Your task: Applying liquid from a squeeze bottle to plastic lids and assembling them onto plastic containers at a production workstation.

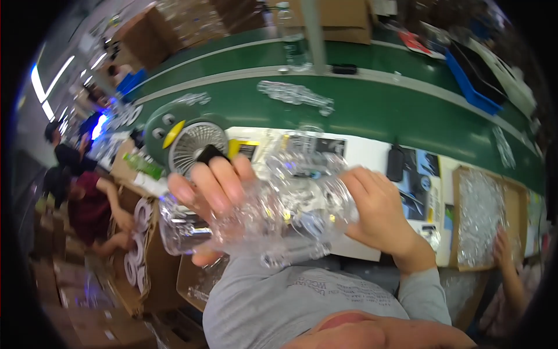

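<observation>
A clear moulded plastic piece [279, 215], like a packaging insert, is held up before my chest by both hands. My left hand [215, 189] grips its left part, fingers curled over the top and thumb below. At its right end, my right hand [378, 212] is closed round the edge. Behind my left fingers is a green fan [200, 142] with cartoon eyes and a yellow beak. A small dark thing [210, 153] shows at my left fingertips; whether I hold it cannot be made out. Motion and shine blur the plastic's shape.
Beyond lies a green belt [372, 96] with a crumpled clear plastic piece [296, 96] and a water bottle [292, 41]. Printed boxes [415, 186] lie on the worktop. At right is a carton [514, 203] of clear plastic, touched by another person's hand [503, 250]. Another person [87, 203] works at left.
</observation>
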Motion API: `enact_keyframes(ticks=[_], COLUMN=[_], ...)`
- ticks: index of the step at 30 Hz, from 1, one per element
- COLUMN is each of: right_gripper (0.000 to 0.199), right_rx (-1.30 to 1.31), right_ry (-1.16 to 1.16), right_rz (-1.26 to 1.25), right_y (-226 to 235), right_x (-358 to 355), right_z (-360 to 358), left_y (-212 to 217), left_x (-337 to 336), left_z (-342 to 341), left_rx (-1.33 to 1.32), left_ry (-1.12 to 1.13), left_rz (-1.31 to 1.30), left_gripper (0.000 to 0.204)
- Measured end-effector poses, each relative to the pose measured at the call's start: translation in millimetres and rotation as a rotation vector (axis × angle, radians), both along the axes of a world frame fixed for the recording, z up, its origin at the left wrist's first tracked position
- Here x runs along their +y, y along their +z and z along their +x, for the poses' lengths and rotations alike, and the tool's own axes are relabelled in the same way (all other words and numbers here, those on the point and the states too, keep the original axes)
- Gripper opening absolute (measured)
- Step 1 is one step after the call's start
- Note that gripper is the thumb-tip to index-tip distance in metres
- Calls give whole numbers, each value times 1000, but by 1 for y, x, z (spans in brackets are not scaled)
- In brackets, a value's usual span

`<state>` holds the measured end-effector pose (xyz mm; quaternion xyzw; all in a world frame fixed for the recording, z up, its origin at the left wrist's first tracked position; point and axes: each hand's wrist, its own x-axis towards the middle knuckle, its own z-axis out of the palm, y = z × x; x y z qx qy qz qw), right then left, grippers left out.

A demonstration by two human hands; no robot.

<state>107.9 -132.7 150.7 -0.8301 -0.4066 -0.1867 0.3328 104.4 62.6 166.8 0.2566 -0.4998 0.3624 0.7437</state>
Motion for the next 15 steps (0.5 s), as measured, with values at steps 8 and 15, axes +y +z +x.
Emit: enact_keyframes(ticks=[8,15], right_gripper=[37,51], right_rx=[-6,235], right_ry=[-263,-696], right_rz=[55,-321], right_y=[-1,-26], right_x=[-47,-145], right_z=[77,163], left_y=[8,11], left_x=[3,31], left_z=[43,32], left_rx=[412,282], left_ry=[511,540], left_rz=[-101,-374], left_gripper=[57,28])
